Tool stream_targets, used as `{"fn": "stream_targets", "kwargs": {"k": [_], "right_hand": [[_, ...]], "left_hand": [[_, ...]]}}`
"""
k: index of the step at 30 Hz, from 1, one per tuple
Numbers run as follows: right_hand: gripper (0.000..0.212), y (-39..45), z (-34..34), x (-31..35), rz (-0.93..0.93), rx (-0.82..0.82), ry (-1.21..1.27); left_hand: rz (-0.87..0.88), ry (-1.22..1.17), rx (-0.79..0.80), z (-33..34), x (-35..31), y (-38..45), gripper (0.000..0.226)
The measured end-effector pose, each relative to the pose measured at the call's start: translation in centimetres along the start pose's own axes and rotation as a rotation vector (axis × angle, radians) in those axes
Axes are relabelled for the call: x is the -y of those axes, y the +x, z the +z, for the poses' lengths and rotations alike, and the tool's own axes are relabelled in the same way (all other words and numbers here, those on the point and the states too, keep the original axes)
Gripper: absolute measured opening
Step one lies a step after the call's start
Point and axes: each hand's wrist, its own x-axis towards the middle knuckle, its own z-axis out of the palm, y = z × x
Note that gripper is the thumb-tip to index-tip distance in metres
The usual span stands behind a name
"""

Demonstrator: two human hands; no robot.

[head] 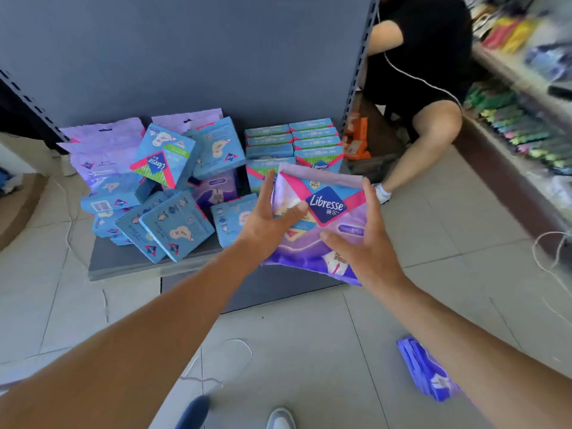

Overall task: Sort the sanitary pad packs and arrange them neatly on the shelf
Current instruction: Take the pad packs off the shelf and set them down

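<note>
Here, purple pack (322, 221) upright-facing, both hands (269, 224) (368, 243) holding

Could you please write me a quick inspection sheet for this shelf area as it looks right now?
Surface: grey bottom shelf, low above the tiled floor.
Job's things: purple Libresse pack held over the shelf; blue packs jumbled at left; blue stack tidy at the back right; lilac bags against the back panel.
Clutter: purple pack on the floor.
Hands: left hand and right hand both grip the Libresse pack.
Cables: white cord across a seated person; another cord on the floor at right.
Surroundings: stocked shelves at right, blurred.
</note>
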Motion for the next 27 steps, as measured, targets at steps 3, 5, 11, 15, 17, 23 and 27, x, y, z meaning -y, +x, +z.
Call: {"fn": "stream_targets", "kwargs": {"k": [3,5,11,15,17,23,27], "right_hand": [[0.089,-2.4,-3.8,-1.8,0.032,-0.086,-0.003],[0.084,-4.7,-6.3,-3.3,0.068,-0.177,-0.023],[0.082,-14.5,-11.4,-8.9,0.21,-0.399,-0.072],[0.089,-21.4,-12.1,-13.9,0.35,-0.422,-0.017],[0.093,-24.0,-12.0,-17.2,0.399,-0.423,0.025],[0.095,-29.6,-8.3,-30.6,0.545,-0.493,0.035],[0.09,-30.2,-5.9,-38.4,0.617,-0.59,0.087]], "left_hand": [[0.091,0.113,0.09,4.6,-1.0,-1.1,0.084],[0.142,0.185,0.193,7.4,-0.9,-2.4,0.086],[0.191,0.533,0.696,15.2,2.7,-6.9,0.112],[0.165,0.738,0.835,19.8,7.6,-9.1,0.117],[0.145,0.811,0.881,21.7,11.0,-9.9,0.116],[0.079,0.894,1.019,26.4,24.8,-10.0,0.113],[0.038,0.895,1.064,28.5,33.2,-8.4,0.109]]}}
